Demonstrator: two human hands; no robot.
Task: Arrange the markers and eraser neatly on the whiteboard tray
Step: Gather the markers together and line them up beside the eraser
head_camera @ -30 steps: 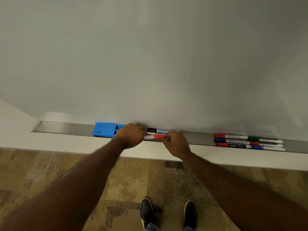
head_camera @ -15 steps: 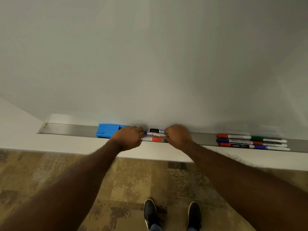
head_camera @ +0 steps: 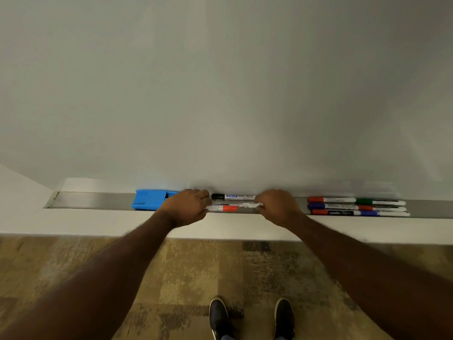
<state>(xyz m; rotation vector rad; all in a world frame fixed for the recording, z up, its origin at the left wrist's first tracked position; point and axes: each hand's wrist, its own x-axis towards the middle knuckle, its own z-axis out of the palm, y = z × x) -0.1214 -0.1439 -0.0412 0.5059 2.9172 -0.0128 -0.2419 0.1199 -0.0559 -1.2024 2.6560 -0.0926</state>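
Observation:
A metal whiteboard tray (head_camera: 95, 200) runs below the whiteboard. A blue eraser (head_camera: 149, 199) lies in it, left of my hands. Between my hands lie a black-capped marker (head_camera: 232, 197) at the back and a red-banded marker (head_camera: 230, 208) in front. My left hand (head_camera: 186, 207) grips the left ends of these markers with curled fingers. My right hand (head_camera: 277, 207) grips their right ends. Further right, several markers (head_camera: 355, 206) with red, blue and green caps lie in three rows.
The whiteboard (head_camera: 220, 94) fills the upper view. A white ledge (head_camera: 73, 222) juts out below the tray. Patterned brown carpet (head_camera: 196, 271) and my two dark shoes (head_camera: 250, 317) are below.
My right hand moved right along the tray, so more of the two middle markers shows between my hands. The red-banded marker now lies straighter.

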